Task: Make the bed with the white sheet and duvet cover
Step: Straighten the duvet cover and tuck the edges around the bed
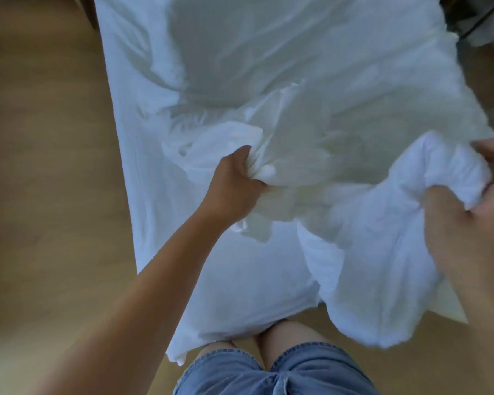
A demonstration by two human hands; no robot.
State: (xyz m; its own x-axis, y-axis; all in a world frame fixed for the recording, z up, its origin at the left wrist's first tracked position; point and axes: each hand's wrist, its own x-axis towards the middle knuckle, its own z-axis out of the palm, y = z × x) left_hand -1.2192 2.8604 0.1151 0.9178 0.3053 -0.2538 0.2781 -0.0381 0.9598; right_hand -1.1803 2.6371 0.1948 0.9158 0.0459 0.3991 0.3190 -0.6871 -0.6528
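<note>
Duvet cover [297, 132], white and thin, lies crumpled across the middle of the head view, heaped on top of the white sheet [143, 138] that covers the bed from the top of the frame down to the lower centre. My left hand [237, 181], just left of centre, has its fingers curled tight round a twisted bunch of that thin cloth, thumb up against the folds. My right hand [468, 212], at the right edge of the frame and blurred, grips a thicker, fluffier white fold, the duvet [368, 266], with thumb and fingers closed over its top edge. That padded part hangs down past the foot of the bed toward the lower right. The sheet's lower corner droops over my knees [285, 334], and my denim shorts [297, 374] show at the bottom centre. Wooden floor [40, 166] fills the left side of the frame.
</note>
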